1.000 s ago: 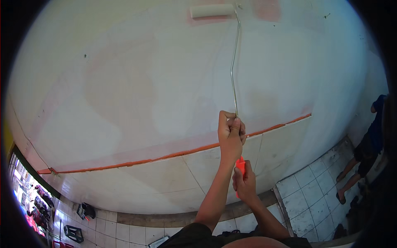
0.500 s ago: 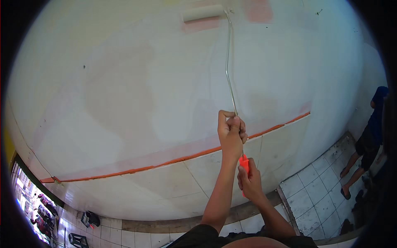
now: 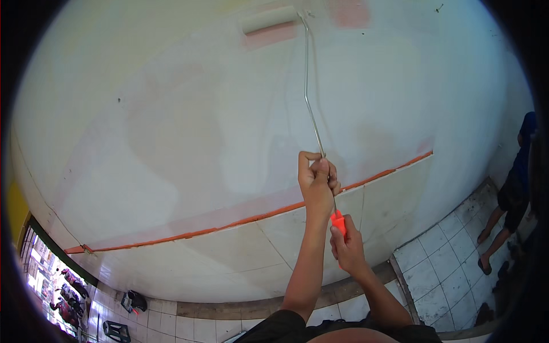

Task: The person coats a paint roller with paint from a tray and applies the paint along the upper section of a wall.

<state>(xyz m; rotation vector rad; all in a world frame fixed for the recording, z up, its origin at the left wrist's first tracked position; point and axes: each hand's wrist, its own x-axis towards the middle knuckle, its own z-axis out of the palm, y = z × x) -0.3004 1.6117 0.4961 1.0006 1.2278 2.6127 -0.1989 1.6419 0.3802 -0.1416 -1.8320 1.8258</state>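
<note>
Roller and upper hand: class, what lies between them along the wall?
In the head view, only the thin metal rod runs from the roller to the left hand, over pale wall.

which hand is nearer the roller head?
Left. The left hand grips the metal rod higher up, closer to the roller head at the top of the wall. The right hand sits lower, on the orange handle.
</note>
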